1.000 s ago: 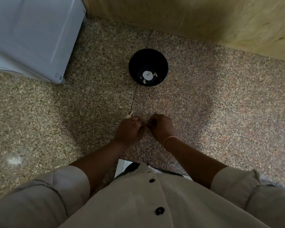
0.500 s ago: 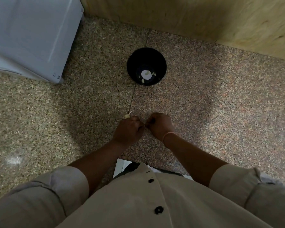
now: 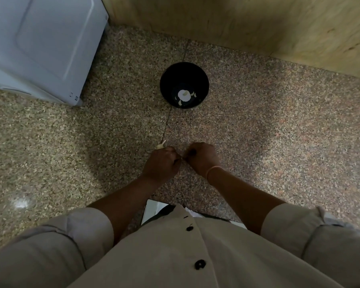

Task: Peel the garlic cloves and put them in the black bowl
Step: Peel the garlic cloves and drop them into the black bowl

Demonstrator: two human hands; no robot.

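Directly below the camera, the left hand (image 3: 162, 161) and the right hand (image 3: 203, 156) are held knuckle to knuckle above a speckled stone surface (image 3: 279, 132). The left hand is curled tightly round a garlic clove (image 3: 160, 145), whose pale tip and thin stalk are seen poking out past the far side of its knuckles. The right hand is likewise curled, with its thumb and fingertips pinched at a small pale bit of the clove where the two hands meet; how much is gripped there is hidden by the fingers. A thin bracelet (image 3: 213, 169) is worn on the right wrist.

Beyond both hands, well apart from them, the black bowl (image 3: 195, 75) is set upright on the surface. White garlic pieces (image 3: 184, 95) are seen lying at its bottom.

Far off to the left of the left hand, a white appliance (image 3: 40, 44) is placed. A wooden panel (image 3: 237, 21) is seen behind the bowl. Nearest the camera, a beige shirt (image 3: 154, 256) with black buttons (image 3: 200, 264) is worn, its sleeves rolled up.
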